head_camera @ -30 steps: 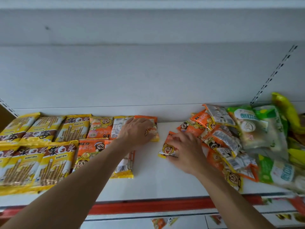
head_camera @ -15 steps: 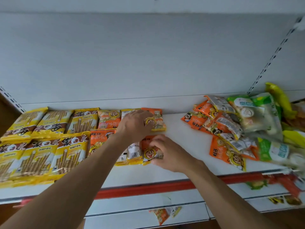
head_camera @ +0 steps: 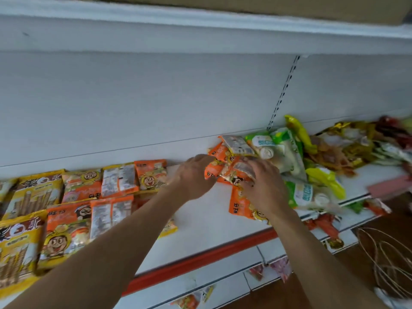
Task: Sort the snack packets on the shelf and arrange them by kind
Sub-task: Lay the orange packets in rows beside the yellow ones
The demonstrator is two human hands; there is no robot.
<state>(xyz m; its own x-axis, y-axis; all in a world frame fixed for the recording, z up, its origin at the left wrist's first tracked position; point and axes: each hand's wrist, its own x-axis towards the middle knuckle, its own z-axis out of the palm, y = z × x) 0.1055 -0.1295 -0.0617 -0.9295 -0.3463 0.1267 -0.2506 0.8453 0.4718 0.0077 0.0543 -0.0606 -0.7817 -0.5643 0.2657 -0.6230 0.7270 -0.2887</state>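
Snack packets (head_camera: pixel 151 175) lie on a white shelf (head_camera: pixel 207 221) in two groups with bare shelf between them. At the left they sit flat in rows: yellow packets (head_camera: pixel 33 195) at the far end, then orange packets (head_camera: pixel 66 228), some face up and some showing printed backs. At the right is a loose pile (head_camera: pixel 242 204) of orange packets, overlapping and tilted. Behind it and to its right are green packets (head_camera: pixel 278 148), with gold and red wrappers (head_camera: pixel 347 141) further right.

Both hands are at the left edge of the pile. The left hand (head_camera: pixel 194 177) shows its back, its fingers (head_camera: pixel 200 161) bent down against an orange packet; the tips are hidden, so I cannot tell whether they pinch it. The right hand (head_camera: pixel 265 188) rests on top of the pile, its fingers (head_camera: pixel 256 172) curled round a grey-backed packet (head_camera: pixel 244 169) lifted a little above the others. The hands are blurred.

A red strip (head_camera: pixel 200 259) runs along the shelf's front edge, and a wire basket (head_camera: pixel 388 259) shows at the lower right.
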